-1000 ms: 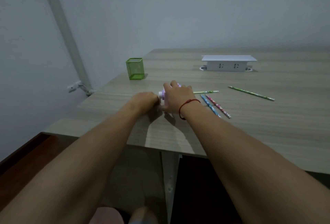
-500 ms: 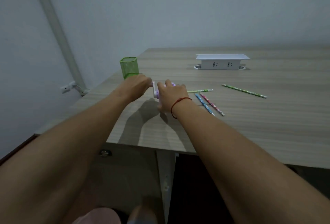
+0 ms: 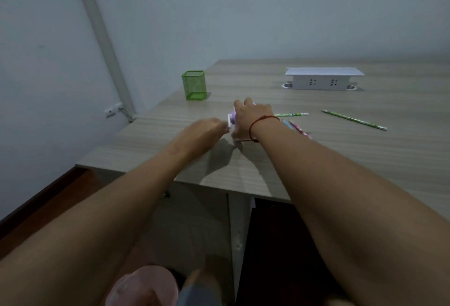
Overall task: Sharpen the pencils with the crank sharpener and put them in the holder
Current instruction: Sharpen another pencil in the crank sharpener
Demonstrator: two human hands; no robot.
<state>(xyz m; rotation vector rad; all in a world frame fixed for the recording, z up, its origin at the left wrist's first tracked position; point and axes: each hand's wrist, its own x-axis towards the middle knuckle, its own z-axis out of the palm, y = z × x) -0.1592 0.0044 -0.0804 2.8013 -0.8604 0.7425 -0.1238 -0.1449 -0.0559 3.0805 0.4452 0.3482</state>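
Cranking, by the look of it: from the head view, the right hand (image 3: 253, 117) is clamped over the top of the small lilac crank sharpener (image 3: 231, 118), pinning it to the counter (image 3: 316, 159) near the front edge, while the left hand (image 3: 207, 130) sits blurred at the white crank end, its fingers (image 3: 222, 125) curled but too smeared for me to tell what they grip. A green pencil (image 3: 291, 114) pokes out to the right of the sharpener. That light plastic body will likely skid unless pressed down. 2 more pencils (image 3: 295, 126) lie just beside the wrist, another green one (image 3: 354, 119) well apart. They look thin, stiff and light; best pinched mid-shaft, away from fragile tips. The green mesh holder (image 3: 194, 85) waits at the back left.
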